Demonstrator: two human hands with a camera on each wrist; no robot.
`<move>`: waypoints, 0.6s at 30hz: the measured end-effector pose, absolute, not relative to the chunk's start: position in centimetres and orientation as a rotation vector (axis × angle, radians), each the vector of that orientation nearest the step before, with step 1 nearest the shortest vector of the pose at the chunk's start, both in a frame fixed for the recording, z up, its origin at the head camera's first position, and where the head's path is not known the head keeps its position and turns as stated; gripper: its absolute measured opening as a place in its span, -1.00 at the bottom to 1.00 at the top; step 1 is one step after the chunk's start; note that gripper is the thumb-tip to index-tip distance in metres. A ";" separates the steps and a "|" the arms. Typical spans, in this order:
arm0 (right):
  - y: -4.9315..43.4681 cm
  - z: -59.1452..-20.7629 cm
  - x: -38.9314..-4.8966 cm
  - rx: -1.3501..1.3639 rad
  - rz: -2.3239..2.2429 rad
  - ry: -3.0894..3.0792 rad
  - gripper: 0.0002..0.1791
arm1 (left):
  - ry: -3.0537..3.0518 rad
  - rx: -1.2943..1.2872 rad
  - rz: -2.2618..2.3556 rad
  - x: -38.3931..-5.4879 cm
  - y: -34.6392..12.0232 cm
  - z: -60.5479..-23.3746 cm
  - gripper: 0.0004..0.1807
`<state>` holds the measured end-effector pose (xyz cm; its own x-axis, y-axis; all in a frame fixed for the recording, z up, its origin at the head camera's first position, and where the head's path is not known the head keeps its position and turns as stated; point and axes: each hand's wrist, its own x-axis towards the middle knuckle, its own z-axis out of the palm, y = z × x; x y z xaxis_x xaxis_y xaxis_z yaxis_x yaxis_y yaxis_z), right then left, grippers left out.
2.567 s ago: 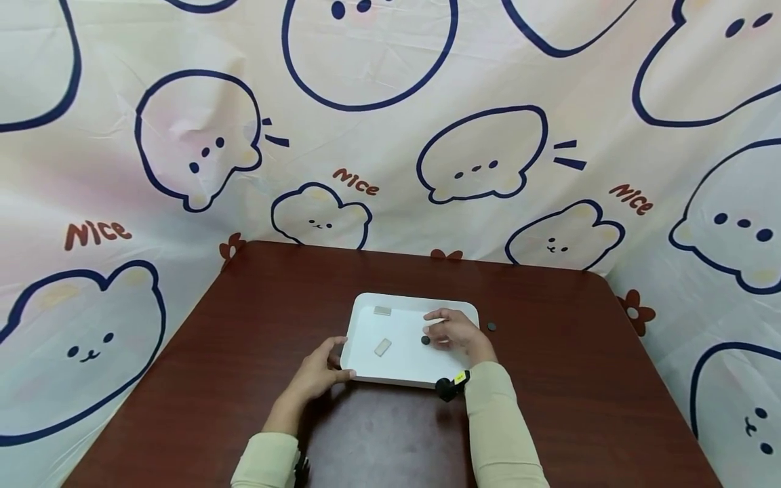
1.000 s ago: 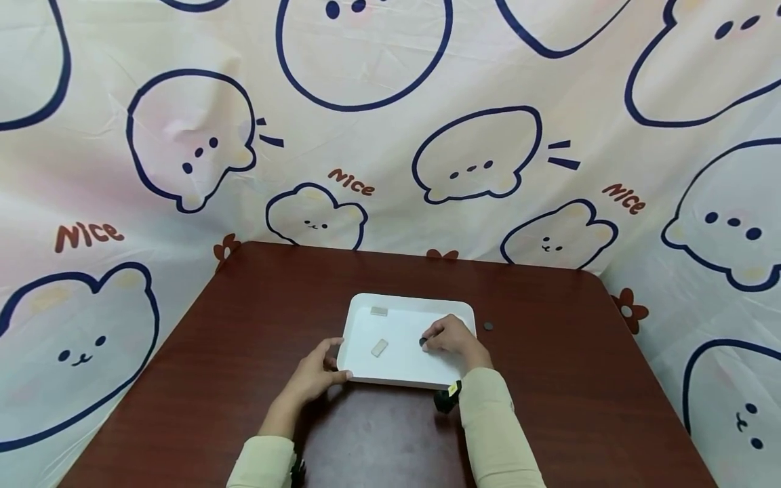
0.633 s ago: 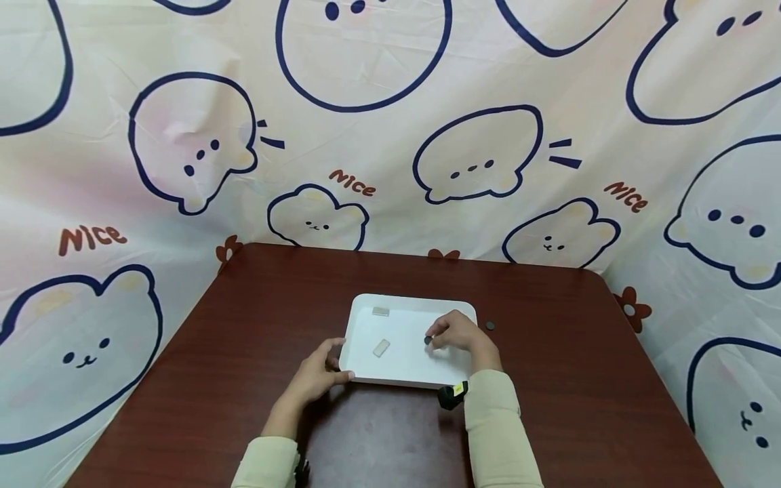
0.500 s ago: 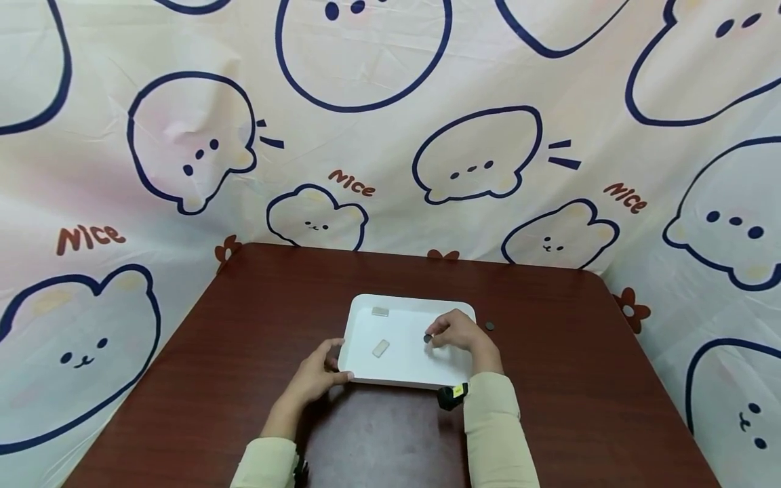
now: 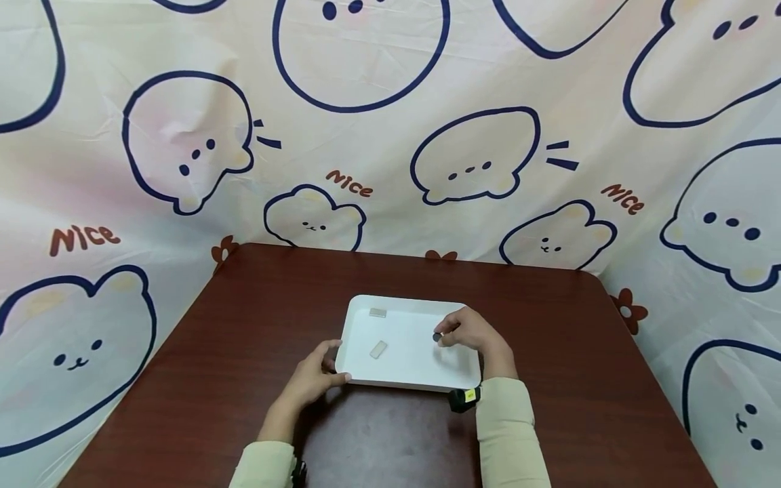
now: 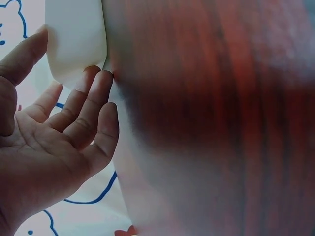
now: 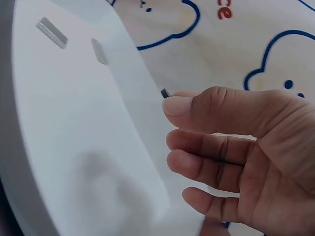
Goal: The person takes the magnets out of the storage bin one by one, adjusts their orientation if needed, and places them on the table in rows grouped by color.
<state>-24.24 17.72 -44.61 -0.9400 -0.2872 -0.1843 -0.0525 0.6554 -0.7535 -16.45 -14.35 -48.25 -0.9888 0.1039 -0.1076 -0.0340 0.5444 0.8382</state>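
Observation:
A shallow white tray (image 5: 403, 366) stands on the table, its corner between the thumb and fingers of my left hand (image 5: 312, 373). The left wrist view shows thumb and fingertips on either side of that tray corner (image 6: 76, 39). My right hand (image 5: 478, 335) is over the tray's right part, pinching a small black disc (image 5: 436, 337) between thumb and index finger. In the right wrist view only an edge of the disc (image 7: 165, 93) shows past the thumb; the other fingers are loosely curled.
Two small pale rectangular pieces lie in the tray's left half, one near the back wall (image 5: 377, 312) and one slanted nearer the middle (image 5: 378, 349). A brown wooden table (image 5: 293, 291) extends around. A cartoon-printed cloth (image 5: 390, 156) hangs behind.
My right hand came down from above the black disc, pinched it and shifted right with it. The other black disc, right of the tray before, is hidden behind that hand. My left hand stayed put.

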 end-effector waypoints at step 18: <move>22.4 -44.9 -23.5 -0.161 -1.237 2.633 -0.84 | 2.622 0.038 1.433 -16.4 -14.4 -48.2 -0.27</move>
<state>-23.51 22.36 -44.86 -0.9681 -0.1945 -0.1583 -0.0023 0.6383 -0.7698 -16.39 -14.42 -48.24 -0.9879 0.0959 -0.1221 -0.0510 0.5426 0.8384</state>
